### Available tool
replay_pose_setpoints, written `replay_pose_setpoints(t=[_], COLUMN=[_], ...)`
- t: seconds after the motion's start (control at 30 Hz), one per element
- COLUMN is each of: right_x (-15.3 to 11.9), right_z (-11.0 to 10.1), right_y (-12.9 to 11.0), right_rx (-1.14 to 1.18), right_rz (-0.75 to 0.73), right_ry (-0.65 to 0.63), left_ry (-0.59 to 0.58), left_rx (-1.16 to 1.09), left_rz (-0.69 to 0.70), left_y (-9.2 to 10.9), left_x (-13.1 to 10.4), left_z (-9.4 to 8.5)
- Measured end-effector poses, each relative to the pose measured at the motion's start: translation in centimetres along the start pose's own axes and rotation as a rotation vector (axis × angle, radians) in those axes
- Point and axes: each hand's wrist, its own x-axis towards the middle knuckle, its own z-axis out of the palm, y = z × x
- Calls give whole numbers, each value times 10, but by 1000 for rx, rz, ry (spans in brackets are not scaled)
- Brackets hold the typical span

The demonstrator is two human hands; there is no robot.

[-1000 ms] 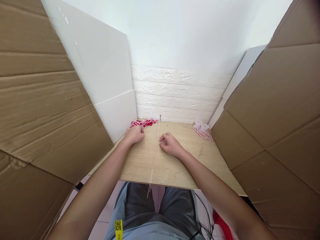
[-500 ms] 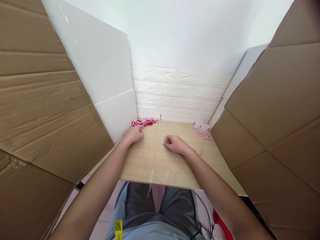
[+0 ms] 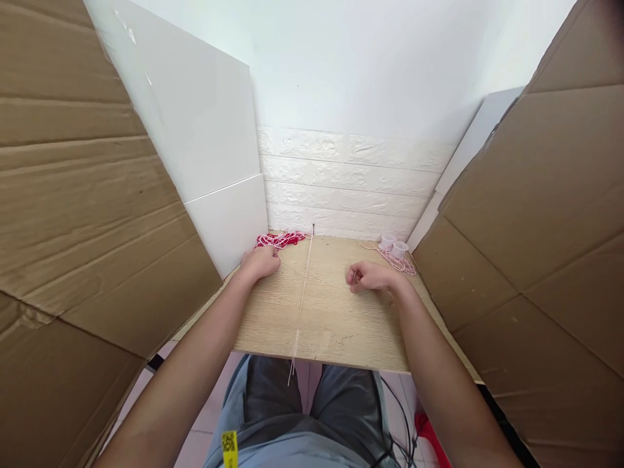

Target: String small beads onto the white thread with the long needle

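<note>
A pale cord runs from a small dark nail at the wall's foot to the near table edge, where its ends hang over. My left hand is closed in a pinch left of the cord, holding a thin thread. From there the thin thread crosses the upright cord and reaches my right hand, also pinched shut on it. Beside my left fingers lies a bundle of red and pink-white cord.
Two small clear plastic cups and a pink-white cord bundle stand at the back right of the wooden table. Cardboard walls close in both sides. Black cables hang below the table.
My right hand has moved to the right, away from the middle cord, and the thin thread spans a longer stretch. My left hand stays in place.
</note>
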Motion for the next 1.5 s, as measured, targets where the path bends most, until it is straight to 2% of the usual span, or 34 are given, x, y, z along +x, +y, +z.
replay_pose_setpoints(t=[0.07,0.13,0.23,0.27,0.37,0.47,0.6,0.73,0.87,0.97,1.07,1.13,1.23,1.37,1.5], right_x=[1,5,17,21,30,32,25,12,2,2,8,13,22,31,31], right_z=[4,15,40,48,63,64,47,22,7,9,22,35,55,73,73], right_y=[-4,-13,-31,-36,-43,-41,-30,-13,-3,-7,-20,-31,-42,-48,-48], right_rx=[29,52,17,-15,-90,-81,-21,21,57,79,96,93,10,-94,-95], right_rz=[-59,-121,-171,-192,-201,-166,-128,-8,26,-54,-149,-198,-264,-340,-332], right_ry=[68,196,414,433,412,361,227,26,42,56,218,305,370,410,358], left_ry=[57,109,100,83,50,17,-7,-14,-6,42,50,5,-89,-130,-143], left_rx=[-44,-126,-247,-261,-251,-248,-271,-280,-269,-274,-350,-413,-458,-496,-508], left_rz=[30,81,163,188,238,258,258,260,254,259,312,373,450,506,474], left_y=[2,6,13,14,15,12,8,7,8,11,16,19,24,28,28], left_x=[-1,-3,-5,-5,-5,-2,1,2,0,-1,-4,-7,-12,-17,-18], left_z=[1,3,10,13,21,25,26,26,25,22,18,15,12,11,9])
